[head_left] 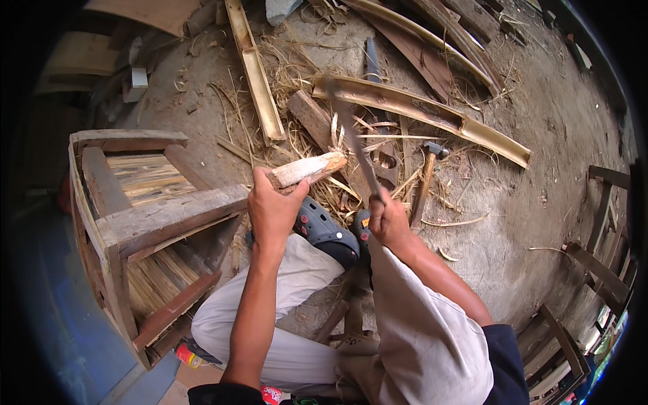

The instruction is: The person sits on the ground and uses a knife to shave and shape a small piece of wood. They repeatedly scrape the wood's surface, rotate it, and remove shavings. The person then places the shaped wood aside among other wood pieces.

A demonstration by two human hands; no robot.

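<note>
My left hand (270, 206) is closed round the near end of a short piece of wood (307, 170), its upper face pale and freshly cut and its edge rough. In my right hand (390, 219) is a long dark blade, seemingly a machete (358, 142), its handle hidden in the fist. The blade points up and away, blurred toward its tip, just right of the wood and apart from it. Below them on the ground are a thick wooden block (312, 116) and many shavings (290, 94). A claw hammer (425, 177) lies right of the machete.
Split bamboo lengths (260, 88) lie beyond, one long half (418, 104) crossing over a saw (372, 59). A wooden frame with slatted panels (175, 219) stands close on my left. My shoe (325, 229) is just below the wood. More wooden frames (597, 273) stand at the right.
</note>
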